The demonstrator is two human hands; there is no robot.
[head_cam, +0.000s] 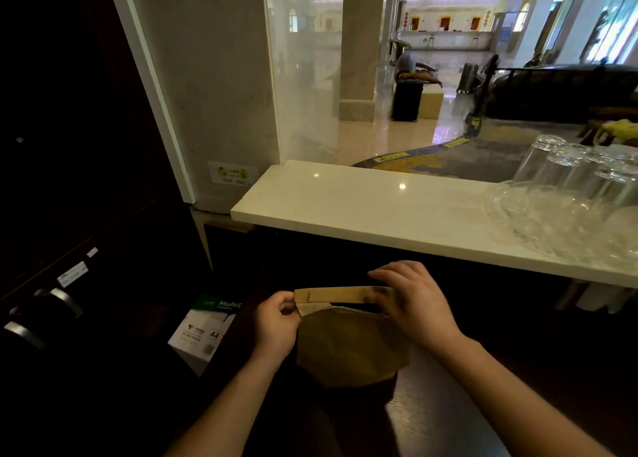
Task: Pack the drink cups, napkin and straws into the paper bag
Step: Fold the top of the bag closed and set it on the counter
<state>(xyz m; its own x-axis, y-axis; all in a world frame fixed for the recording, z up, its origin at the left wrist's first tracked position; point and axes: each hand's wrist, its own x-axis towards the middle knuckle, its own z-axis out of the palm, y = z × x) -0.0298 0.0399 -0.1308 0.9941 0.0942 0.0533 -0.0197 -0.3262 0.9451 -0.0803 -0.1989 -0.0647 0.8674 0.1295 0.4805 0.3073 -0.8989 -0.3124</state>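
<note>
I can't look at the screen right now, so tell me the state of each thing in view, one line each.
Bag: upright, held at its top edge by both hands, top partly folded.
Left hand: pinching the bag's left top corner.
Right hand: gripping the bag's right top edge.
Glasses: upside down on the counter, untouched.
Paper ream: lying low at the left, wrapped.

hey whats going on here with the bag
A person is holding a brown paper bag at its top edge with both hands, on a dark lower counter. The left hand pinches the top left corner; the right hand grips the folded top strip. No drink cups, napkin or straws are visible. Upturned clear glasses stand on the white counter above.
</note>
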